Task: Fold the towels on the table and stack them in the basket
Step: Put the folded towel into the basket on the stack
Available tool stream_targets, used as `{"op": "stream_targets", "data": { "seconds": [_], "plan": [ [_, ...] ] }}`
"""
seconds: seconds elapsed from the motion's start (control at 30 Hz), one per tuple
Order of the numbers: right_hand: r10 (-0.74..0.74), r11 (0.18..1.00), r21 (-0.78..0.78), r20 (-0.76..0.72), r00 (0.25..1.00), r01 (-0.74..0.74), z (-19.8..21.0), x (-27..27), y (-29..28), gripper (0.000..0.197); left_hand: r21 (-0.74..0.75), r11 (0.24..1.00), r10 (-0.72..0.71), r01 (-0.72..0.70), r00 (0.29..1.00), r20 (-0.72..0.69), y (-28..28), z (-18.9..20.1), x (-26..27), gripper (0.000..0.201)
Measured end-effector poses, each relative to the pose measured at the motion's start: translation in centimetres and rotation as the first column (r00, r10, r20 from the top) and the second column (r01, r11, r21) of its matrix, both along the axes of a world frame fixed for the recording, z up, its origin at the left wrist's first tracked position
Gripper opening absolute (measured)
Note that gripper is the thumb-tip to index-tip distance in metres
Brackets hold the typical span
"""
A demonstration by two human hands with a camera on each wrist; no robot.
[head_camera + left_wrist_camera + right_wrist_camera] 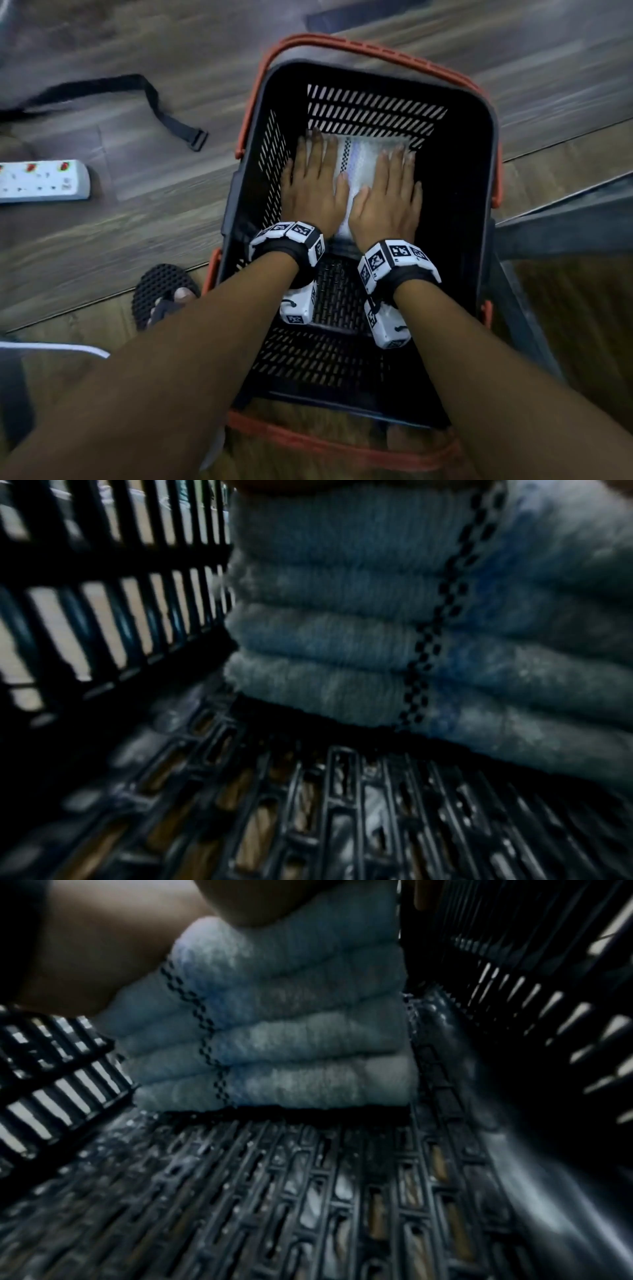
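A black slatted basket (472, 192) with orange handles stands on the wooden floor. Inside it, toward its far end, lies a stack of folded white towels (359, 161) with a dark checked stripe. Both hands lie flat on top of the stack, fingers straight. My left hand (313, 185) covers the stack's left part and my right hand (388, 195) its right part. The wrist views show the stack's folded layers (342, 631) (291, 1042) from the side, resting on the basket's grid floor (308, 818) (308, 1191).
A white power strip (41, 181) and a black strap (154, 102) lie on the floor to the left. A foot in a black sandal (164, 294) stands beside the basket's near left corner. A grey frame (565, 219) runs along the right.
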State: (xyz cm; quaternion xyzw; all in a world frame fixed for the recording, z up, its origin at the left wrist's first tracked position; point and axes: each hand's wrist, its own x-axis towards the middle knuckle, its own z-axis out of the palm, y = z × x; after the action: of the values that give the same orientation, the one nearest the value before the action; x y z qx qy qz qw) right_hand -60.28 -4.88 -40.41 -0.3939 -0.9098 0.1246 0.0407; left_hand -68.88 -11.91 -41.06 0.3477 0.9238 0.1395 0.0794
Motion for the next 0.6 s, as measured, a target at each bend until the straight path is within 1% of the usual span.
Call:
{"op": "stream_targets", "data": {
  "seconds": [0.07, 0.17, 0.23, 0.3, 0.37, 0.4, 0.47, 0.5, 0.57, 0.6],
  "plan": [
    [-0.003, 1.000, 0.021, -0.032, 0.999, 0.003, -0.4, -0.1, 0.1, 0.063, 0.029, 1.000, 0.000, 0.000, 1.000, -0.021, 0.0, -0.8, -0.1, 0.062],
    [-0.008, 1.000, 0.017, -0.020, 1.000, 0.009, -0.4, -0.1, 0.0, 0.063, 0.023, 1.000, -0.002, 0.002, 1.000, -0.027, 0.0, -0.8, -0.1, 0.061],
    [0.012, 1.000, -0.012, 0.040, 0.999, -0.011, 0.6, -0.2, -0.1, 0.062, -0.017, 1.000, -0.007, 0.006, 1.000, -0.003, 0.0, 0.1, -0.1, 0.061],
    [0.061, 0.997, -0.057, 0.148, 0.987, -0.053, 2.4, -0.1, 0.2, 0.062, -0.109, 0.993, -0.035, 0.046, 0.995, 0.098, -0.2, 1.9, 0.0, 0.061],
    [0.122, 0.987, -0.132, 0.265, 0.957, -0.090, 5.2, 0.3, 0.8, 0.058, -0.206, 0.972, -0.061, 0.111, 0.970, 0.234, -0.9, 4.2, 0.2, 0.061],
    [0.151, 0.979, -0.182, 0.312, 0.938, -0.097, 6.7, 0.6, 1.1, 0.051, -0.247, 0.958, -0.069, 0.144, 0.955, 0.289, -1.4, 5.7, 0.3, 0.059],
    [0.209, 0.943, -0.324, 0.382, 0.900, -0.081, 10.2, 1.4, 1.5, 0.029, -0.308, 0.933, -0.069, 0.185, 0.934, 0.351, -2.4, 9.0, 0.5, 0.047],
    [0.233, 0.919, -0.388, 0.389, 0.891, -0.071, 12.1, 1.8, 1.6, 0.026, -0.325, 0.927, -0.061, 0.190, 0.928, 0.369, -2.9, 11.0, 0.7, 0.043],
    [0.273, 0.878, -0.473, 0.375, 0.886, -0.070, 16.4, 2.8, 1.4, 0.029, -0.321, 0.925, -0.070, 0.205, 0.919, 0.387, -3.8, 15.5, 1.1, 0.045],
    [0.277, 0.875, -0.477, 0.360, 0.891, -0.079, 18.9, 3.4, 1.3, 0.034, -0.310, 0.925, -0.091, 0.219, 0.921, 0.379, -4.1, 17.9, 1.4, 0.047]
  ]
}}
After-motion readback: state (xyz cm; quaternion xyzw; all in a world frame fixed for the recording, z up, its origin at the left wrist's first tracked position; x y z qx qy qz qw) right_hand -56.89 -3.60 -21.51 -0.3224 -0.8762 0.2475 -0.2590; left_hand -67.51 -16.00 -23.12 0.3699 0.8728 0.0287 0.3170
